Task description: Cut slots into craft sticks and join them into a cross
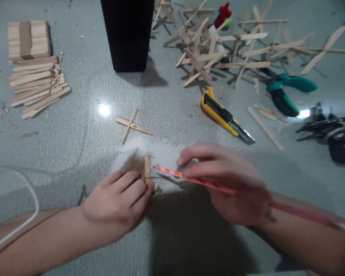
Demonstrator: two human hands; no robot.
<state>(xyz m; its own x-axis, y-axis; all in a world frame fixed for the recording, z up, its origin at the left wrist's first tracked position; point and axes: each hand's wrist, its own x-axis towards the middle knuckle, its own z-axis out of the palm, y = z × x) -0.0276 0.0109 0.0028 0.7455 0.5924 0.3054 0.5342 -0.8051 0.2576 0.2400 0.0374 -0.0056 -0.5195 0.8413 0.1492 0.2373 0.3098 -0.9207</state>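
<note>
My left hand (119, 201) is closed on the lower end of a short wooden stick (147, 166), whose upper part stands out past the fingertips over a pale, dusty patch. My right hand (224, 176) pinches a pink and orange pencil (195, 179), somewhat blurred, with its tip pointing left at the stick and a small gap between them. Just above the left hand, two crossed wooden sticks (131, 125) lie on the grey table, a small slot in one of them.
A yellow cutter (222, 115) with its blade out, green-handled pliers (283, 90) and loose sticks (265, 127) lie at right. A black container (129, 34) stands at the top. Stick assemblies (201, 57) fill the upper right, a banded stick bundle (28, 40) the upper left. A white cable (31, 191) crosses the left.
</note>
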